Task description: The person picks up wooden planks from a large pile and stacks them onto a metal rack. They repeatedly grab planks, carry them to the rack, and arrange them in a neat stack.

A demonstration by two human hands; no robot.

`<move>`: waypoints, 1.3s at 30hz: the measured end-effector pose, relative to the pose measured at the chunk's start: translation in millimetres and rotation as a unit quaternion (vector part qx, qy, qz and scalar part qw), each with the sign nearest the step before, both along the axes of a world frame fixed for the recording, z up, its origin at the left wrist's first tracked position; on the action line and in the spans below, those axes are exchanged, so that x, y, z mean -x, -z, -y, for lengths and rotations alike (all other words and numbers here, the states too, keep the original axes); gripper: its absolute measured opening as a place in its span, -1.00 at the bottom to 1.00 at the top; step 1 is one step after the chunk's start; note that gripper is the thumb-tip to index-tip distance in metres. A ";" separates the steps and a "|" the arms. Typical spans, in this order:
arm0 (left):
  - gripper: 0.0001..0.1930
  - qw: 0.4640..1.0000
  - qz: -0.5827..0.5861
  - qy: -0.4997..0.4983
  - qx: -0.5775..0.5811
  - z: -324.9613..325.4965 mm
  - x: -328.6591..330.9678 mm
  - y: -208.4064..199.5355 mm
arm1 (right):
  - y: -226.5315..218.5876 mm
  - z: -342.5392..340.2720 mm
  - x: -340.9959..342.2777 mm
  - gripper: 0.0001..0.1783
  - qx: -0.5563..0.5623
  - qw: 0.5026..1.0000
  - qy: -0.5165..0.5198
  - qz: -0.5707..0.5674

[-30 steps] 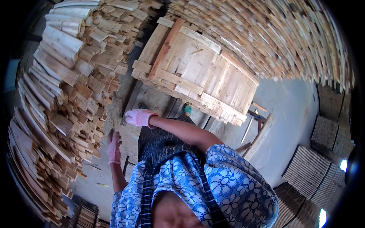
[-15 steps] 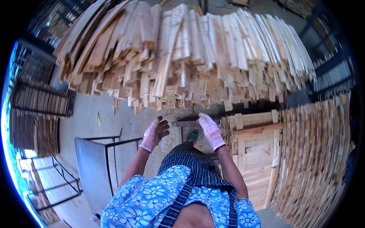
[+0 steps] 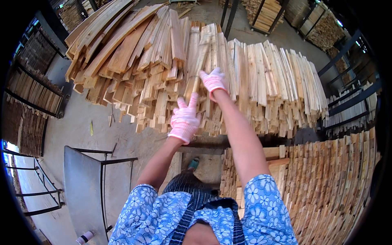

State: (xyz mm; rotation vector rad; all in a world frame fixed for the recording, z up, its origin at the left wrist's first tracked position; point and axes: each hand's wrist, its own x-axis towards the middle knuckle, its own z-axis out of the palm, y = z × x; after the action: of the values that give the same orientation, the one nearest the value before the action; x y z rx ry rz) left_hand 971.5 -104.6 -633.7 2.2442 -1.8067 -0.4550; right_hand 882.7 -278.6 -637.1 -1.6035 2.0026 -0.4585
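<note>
My left hand (image 3: pixel 185 119), in a pink-and-white glove, reaches to the front of a large stack of sawn planks (image 3: pixel 253 77). Its fingers are spread, with the tips at the near end of one loose plank (image 3: pixel 201 57). That plank lies slightly aslant on top of the stack and looks blurred. Farther forward is my right hand (image 3: pixel 213 81), gloved alike, at the right edge of the same plank. Its fingers look apart, thumb side nearest the wood; whether they touch it is hard to tell.
A neat pile of stacked boards (image 3: pixel 326 175) stands at my right. To the left is a grey metal-topped table (image 3: pixel 83 183) with a black frame. Racks of boards (image 3: pixel 34 98) line the far left, and more wood stacks (image 3: pixel 267 16) stand behind.
Both hands have moved forward from in front of my body to the stack, the right one farther. The view has shifted, showing more floor and wood behind.
</note>
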 end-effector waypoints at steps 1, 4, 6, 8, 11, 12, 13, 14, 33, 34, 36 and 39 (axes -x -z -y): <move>-0.18 0.998 -0.055 -0.014 0.026 4.0 -12.0 11.4 | -10.0 -3.3 -14.7 0.06 -0.020 0.999 0.024 -0.016; -0.18 0.938 -0.331 -0.059 0.084 11.7 -50.4 -0.4 | -10.5 5.2 -25.8 0.15 -0.023 1.000 0.009 0.009; -0.20 0.923 -0.364 -0.070 0.104 21.6 -43.8 -6.6 | -7.1 11.8 -17.9 0.23 -0.046 0.998 0.026 0.032; -0.23 0.872 -0.477 -0.097 0.048 37.9 1.1 -69.8 | 18.1 44.2 10.9 0.14 -0.054 0.992 0.043 0.107; -0.30 0.841 -0.532 -0.059 0.079 45.4 -0.4 -60.1 | -2.6 9.3 40.6 -0.19 -0.154 0.823 -0.075 0.542; -0.25 0.848 -0.520 -0.052 0.084 46.4 8.0 -60.7 | -16.4 -17.1 59.3 -0.26 -0.120 0.795 -0.044 0.594; -0.28 0.861 -0.495 -0.084 0.078 37.2 22.1 -76.2 | -29.0 -44.8 72.7 -0.33 -0.083 0.763 -0.027 0.641; -0.30 0.848 -0.518 -0.045 0.100 32.4 24.2 -61.0 | -33.3 -70.9 93.6 -0.19 -0.101 0.729 0.002 0.677; -0.24 0.768 -0.448 0.336 -0.311 -241.6 246.4 140.4 | 269.4 -541.2 292.0 -0.18 0.117 0.713 0.515 0.461; -0.24 0.768 -0.424 0.343 -0.336 -257.1 256.7 141.3 | 288.0 -557.1 303.9 -0.14 0.048 0.741 0.528 0.412; -0.22 0.752 -0.393 0.386 -0.362 -280.0 281.4 155.6 | 338.6 -579.1 329.9 -0.06 -0.081 0.784 0.531 0.310; -0.21 0.702 -0.344 0.446 -0.436 -341.4 314.5 172.4 | 280.9 -661.1 359.2 0.05 0.276 0.338 0.487 0.757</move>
State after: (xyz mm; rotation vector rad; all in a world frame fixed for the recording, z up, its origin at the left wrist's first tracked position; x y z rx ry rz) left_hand 657.0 236.8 -806.1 0.8746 -2.2595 -2.3381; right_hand 523.5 382.5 -918.0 0.5442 0.7386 -2.1197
